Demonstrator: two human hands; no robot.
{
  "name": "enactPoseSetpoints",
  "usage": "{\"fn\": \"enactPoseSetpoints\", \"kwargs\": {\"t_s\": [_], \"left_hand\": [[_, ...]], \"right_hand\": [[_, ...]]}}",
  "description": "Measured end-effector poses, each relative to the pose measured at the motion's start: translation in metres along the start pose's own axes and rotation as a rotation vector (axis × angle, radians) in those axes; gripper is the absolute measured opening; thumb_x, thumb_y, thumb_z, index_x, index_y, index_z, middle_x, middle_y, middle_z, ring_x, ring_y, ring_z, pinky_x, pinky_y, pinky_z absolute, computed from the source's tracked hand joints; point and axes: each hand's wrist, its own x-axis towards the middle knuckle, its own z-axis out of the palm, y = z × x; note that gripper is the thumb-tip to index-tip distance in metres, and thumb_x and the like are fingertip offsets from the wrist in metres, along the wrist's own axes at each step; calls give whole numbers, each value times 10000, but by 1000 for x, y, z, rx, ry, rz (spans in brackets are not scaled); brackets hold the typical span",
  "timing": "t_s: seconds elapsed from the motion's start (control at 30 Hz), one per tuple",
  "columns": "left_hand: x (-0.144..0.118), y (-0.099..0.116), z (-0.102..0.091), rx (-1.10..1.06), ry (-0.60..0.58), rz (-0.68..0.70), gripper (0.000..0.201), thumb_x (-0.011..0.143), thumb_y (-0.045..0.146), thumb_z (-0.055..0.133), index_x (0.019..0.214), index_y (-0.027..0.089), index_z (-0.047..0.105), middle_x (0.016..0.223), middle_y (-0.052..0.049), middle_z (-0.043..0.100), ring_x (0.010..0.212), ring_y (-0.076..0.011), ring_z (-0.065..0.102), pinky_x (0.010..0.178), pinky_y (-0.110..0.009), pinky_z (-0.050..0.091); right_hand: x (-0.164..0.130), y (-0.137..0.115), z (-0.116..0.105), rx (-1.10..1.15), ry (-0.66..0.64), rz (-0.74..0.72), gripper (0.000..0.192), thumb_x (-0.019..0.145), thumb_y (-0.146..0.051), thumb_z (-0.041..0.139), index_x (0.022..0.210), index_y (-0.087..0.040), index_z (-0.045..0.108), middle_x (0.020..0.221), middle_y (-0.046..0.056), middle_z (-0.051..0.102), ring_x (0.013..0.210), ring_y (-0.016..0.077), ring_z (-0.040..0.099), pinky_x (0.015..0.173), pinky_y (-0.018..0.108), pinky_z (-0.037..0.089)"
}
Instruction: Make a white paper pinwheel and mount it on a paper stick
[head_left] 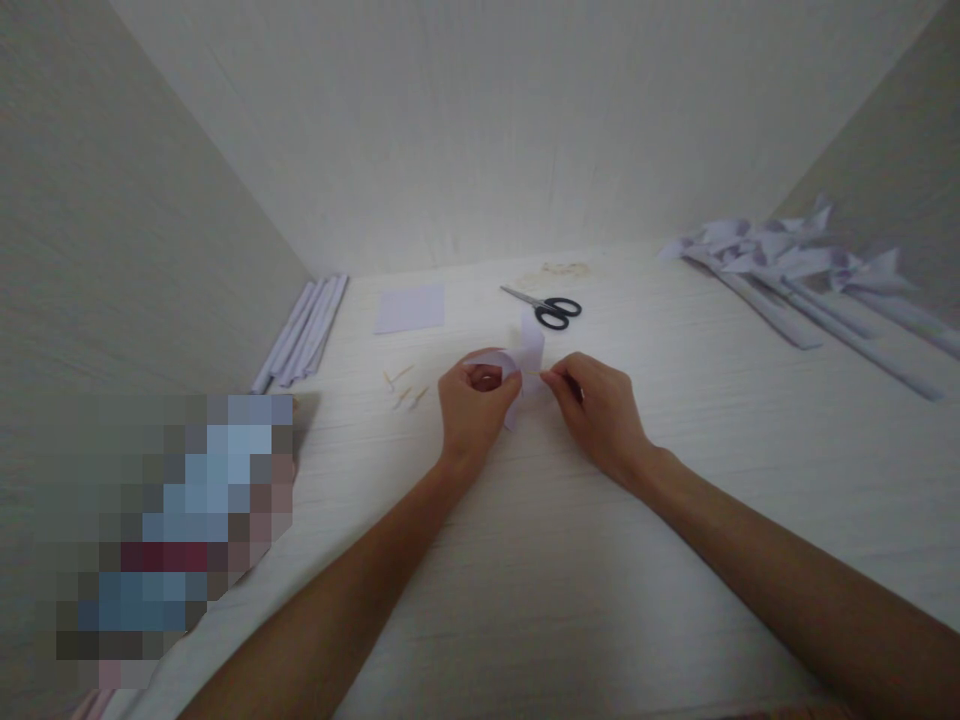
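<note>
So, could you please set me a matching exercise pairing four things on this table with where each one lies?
Things:
1. scissors
2. flat paper square
3. rolled paper sticks
4. finished pinwheels

Places:
A. along the left wall
B. far right of the table
C. just beyond the two hands
D. flat, left of the scissors

Pairs: 1-C, 2-D, 3-A, 4-B

The picture is a bit dim and soft, with pale, washed-out colours. The brightest light falls on the table (525, 560) just past the middle, toward 12 o'clock. Shadows are faint. Edges bend and stretch outward. A blocky blurred patch (172, 530) sits at 8 o'clock.
</note>
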Motion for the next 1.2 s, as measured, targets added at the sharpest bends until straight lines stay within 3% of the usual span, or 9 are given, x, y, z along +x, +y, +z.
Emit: {"fn": "enactPoseSetpoints", "kwargs": {"t_s": [0.57, 0.8, 1.2], "left_hand": [[-4, 8, 2, 5, 12, 25, 206, 548, 154, 606, 751, 121, 617, 629, -21, 643, 553, -123, 602, 513, -211, 479], [-6, 11, 2, -2, 45, 59, 233, 551, 143, 602, 782, 116, 602, 625, -20, 634, 551, -121, 600, 522, -208, 483], [-11, 7, 3, -9, 67, 187, 225, 586, 165, 595, 811, 151, 588, 665, -12, 625, 583, -113, 600, 577, -211, 492]], "right_hand": [[-1, -3, 2, 57, 44, -34, 146, 788, -199, 442, 657, -175, 502, 630, 13, 520, 545, 109, 444, 517, 227, 332], [1, -7, 3, 3, 35, 33, 220, 789, -218, 433, 576, -175, 465, 552, 7, 497, 496, 109, 413, 497, 244, 300], [0, -13, 3, 127, 95, 7, 166, 761, -168, 446, 604, -176, 501, 604, 6, 491, 537, 103, 432, 501, 221, 325]]}}
